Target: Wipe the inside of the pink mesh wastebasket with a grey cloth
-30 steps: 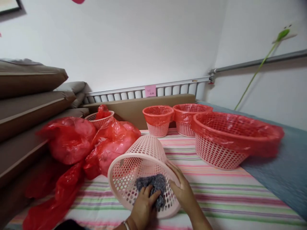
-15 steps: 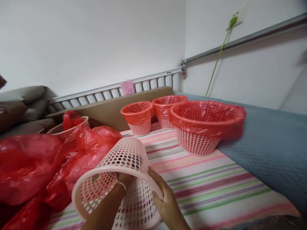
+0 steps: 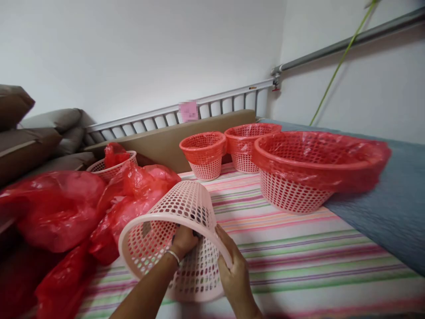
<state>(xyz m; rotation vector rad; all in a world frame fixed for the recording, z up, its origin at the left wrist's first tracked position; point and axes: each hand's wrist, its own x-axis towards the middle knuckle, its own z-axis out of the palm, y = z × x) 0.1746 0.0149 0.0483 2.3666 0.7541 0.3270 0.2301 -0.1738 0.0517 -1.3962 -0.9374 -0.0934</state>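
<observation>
A pale pink perforated basket lies tilted on its side on the striped cloth, its mouth facing me. My left hand is deep inside it, fingers closed on a dark grey cloth that is mostly hidden against the basket's inner wall. My right hand grips the basket's rim on the right side. A bracelet shows on my left wrist.
Crumpled red plastic bags pile up at the left. Three pink baskets lined with red bags stand behind: a large one and two small ones. Another small basket sits far left. A blue cover lies at right.
My left hand with the grey cloth has gone from the basket's mouth deep into its inside. My right hand stays on the rim. The camera view has shifted sideways.
</observation>
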